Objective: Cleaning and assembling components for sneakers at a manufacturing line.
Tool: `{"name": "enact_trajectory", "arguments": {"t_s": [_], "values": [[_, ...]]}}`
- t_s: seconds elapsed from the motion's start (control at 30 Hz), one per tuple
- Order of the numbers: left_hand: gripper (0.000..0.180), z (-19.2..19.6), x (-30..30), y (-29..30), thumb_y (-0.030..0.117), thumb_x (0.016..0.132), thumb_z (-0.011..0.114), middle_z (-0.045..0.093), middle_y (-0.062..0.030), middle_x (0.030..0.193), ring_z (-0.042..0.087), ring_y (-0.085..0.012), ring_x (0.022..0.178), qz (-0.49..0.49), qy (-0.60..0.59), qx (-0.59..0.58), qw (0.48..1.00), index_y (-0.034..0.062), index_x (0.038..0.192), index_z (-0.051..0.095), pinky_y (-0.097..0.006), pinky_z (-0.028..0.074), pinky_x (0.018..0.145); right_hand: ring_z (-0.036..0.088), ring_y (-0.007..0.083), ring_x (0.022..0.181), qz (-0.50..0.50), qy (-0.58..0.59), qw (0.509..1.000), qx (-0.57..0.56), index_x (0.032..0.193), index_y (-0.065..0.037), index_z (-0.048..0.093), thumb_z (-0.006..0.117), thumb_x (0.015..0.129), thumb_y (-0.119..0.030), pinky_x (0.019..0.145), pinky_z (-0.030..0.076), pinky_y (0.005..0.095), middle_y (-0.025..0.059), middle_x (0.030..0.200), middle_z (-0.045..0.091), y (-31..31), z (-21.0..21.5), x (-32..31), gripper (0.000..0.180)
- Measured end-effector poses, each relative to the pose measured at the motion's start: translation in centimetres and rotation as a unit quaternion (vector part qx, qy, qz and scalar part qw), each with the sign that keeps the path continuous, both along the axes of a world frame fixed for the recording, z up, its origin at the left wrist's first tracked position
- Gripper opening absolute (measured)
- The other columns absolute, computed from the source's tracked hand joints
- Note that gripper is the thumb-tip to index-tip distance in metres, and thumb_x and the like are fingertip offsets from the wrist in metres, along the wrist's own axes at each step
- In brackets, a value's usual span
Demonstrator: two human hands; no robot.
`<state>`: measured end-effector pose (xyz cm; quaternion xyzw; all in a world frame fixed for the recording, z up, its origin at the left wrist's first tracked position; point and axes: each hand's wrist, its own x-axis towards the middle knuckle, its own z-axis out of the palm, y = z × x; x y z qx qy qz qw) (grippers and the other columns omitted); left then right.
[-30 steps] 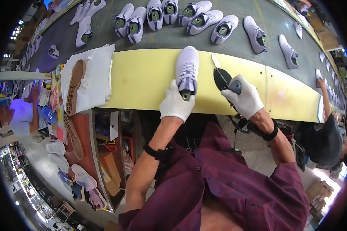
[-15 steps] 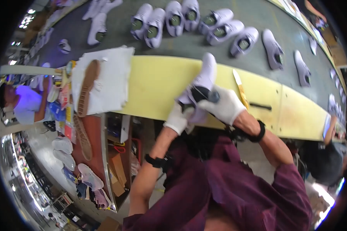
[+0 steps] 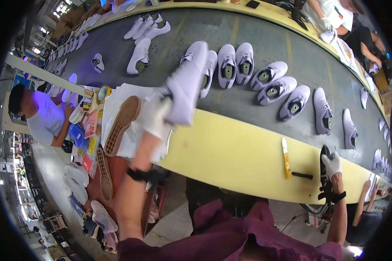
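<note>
While the grey conveyor belt carries rows of pale sneakers beyond the yellow bench edge, we see our gloved left hand clamped on a pale lilac sneaker, lifted and blurred above that edge near a stack of white paper sheets bearing a tan outsole. At the bench edge's right end our gloved right hand grips a dark tool, partly hidden, beside a yellow-handled brush; its grip detail we cannot tell.
</note>
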<state>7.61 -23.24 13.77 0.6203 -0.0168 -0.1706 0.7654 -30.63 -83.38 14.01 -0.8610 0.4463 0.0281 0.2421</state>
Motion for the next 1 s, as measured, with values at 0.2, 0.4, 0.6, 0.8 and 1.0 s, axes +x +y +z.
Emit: {"name": "enact_trajectory", "arguments": {"t_s": [0.2, 0.4, 0.6, 0.8, 1.0], "values": [[0.046, -0.6, 22.7, 3.8, 0.038, 0.1, 0.062, 0.068, -0.0269, 0.129, 0.066, -0.0444, 0.121, 0.031, -0.163, 0.655, 0.737, 0.0067, 0.134, 0.061, -0.052, 0.052, 0.101, 0.067, 0.0302, 0.078, 0.003, -0.059, 0.998, -0.014, 0.111, -0.004, 0.059, 0.068, 0.099, -0.018, 0.077, 0.055, 0.041, 0.0141, 0.081, 0.066, -1.6, -1.1, 0.5, 0.02], [0.045, -5.0, 26.2, -0.1, 0.026, 0.099, 0.062, 0.061, -0.0247, 0.139, 0.062, -0.047, 0.127, -0.048, -0.126, 0.803, 0.58, 0.0166, 0.143, 0.056, -0.055, 0.053, 0.104, 0.069, 0.0347, 0.086, 0.093, -0.07, 0.982, -0.15, 0.117, -0.004, 0.062, 0.067, 0.098, -0.014, 0.083, 0.055, 0.0421, 0.0182, 0.094, 0.069, -4.2, -4.0, -3.0, 0.023], [0.078, -10.8, 25.9, -4.0, 0.039, 0.086, 0.076, 0.068, -0.0193, 0.129, 0.067, -0.028, 0.115, -0.127, -0.182, 0.601, 0.768, -0.006, 0.145, 0.052, -0.039, 0.054, 0.096, 0.07, 0.0373, 0.086, 0.088, -0.068, 0.976, -0.188, 0.118, -0.005, 0.064, 0.071, 0.096, -0.014, 0.08, 0.055, 0.0438, 0.0195, 0.092, 0.069, -1.8, -3.1, -1.5, 0.024], [0.102, -14.2, 25.5, -6.8, 0.019, 0.074, 0.08, 0.063, -0.0218, 0.135, 0.068, -0.0291, 0.113, -0.035, -0.162, 0.438, 0.883, -0.0022, 0.161, 0.031, -0.037, 0.053, 0.1, 0.069, 0.0357, 0.08, 0.095, -0.13, 0.972, -0.172, 0.113, -0.008, 0.065, 0.076, 0.092, -0.014, 0.075, 0.055, 0.0416, 0.0162, 0.087, 0.068, -0.8, -2.8, -0.1, 0.024], [0.12, -9.7, 13.8, -17.6, 0.04, 0.068, 0.088, 0.054, -0.0336, 0.149, 0.058, -0.0452, 0.135, 0.065, -0.007, 0.544, 0.836, -0.0013, 0.163, 0.028, -0.046, 0.052, 0.112, 0.07, 0.0402, 0.085, 0.114, -0.112, 0.966, -0.201, 0.11, -0.009, 0.064, 0.077, 0.094, -0.022, 0.075, 0.056, 0.0446, 0.0176, 0.089, 0.07, 0.4, -1.3, -1.0, 0.025]]}}
